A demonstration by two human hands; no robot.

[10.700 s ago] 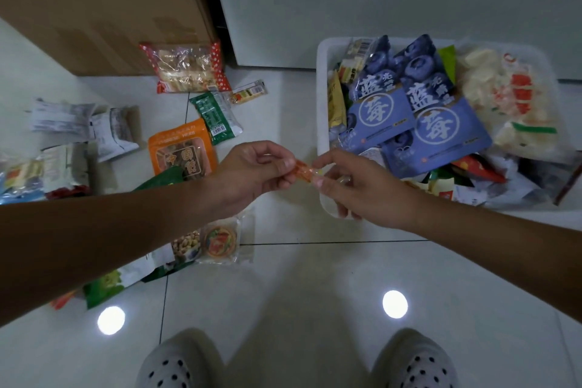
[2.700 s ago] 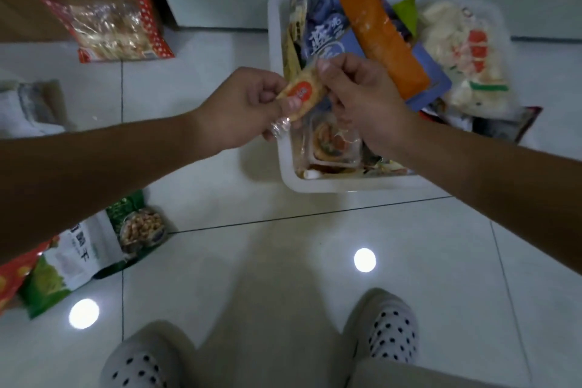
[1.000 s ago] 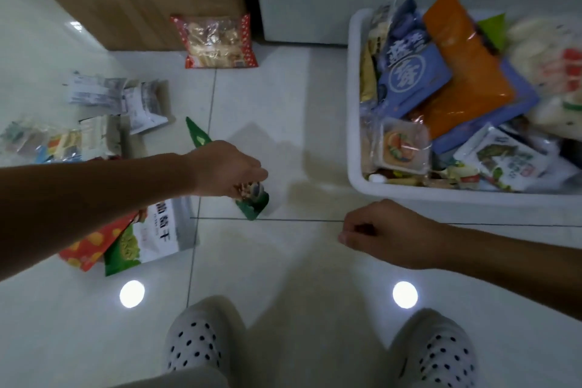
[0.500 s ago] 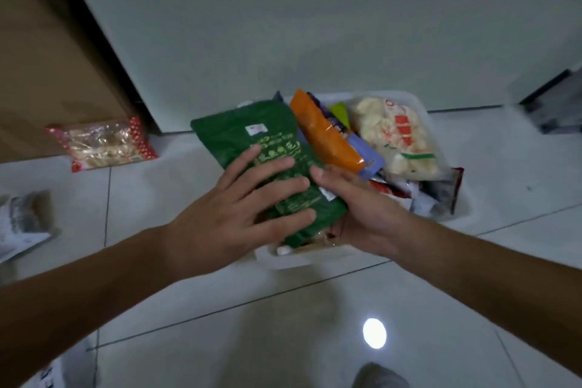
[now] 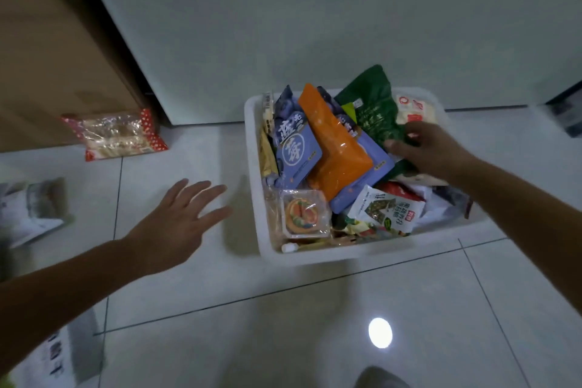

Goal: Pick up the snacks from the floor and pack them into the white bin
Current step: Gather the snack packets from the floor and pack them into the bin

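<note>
Packet: green packet now leans inside white bin.
Right hand: still grips its lower edge.
Left hand: released, fingers spread.
Floor: red-trimmed packet remains unpacked.

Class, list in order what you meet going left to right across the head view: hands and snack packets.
red-edged packet → left hand → blue packet → orange packet → green packet → right hand
</note>
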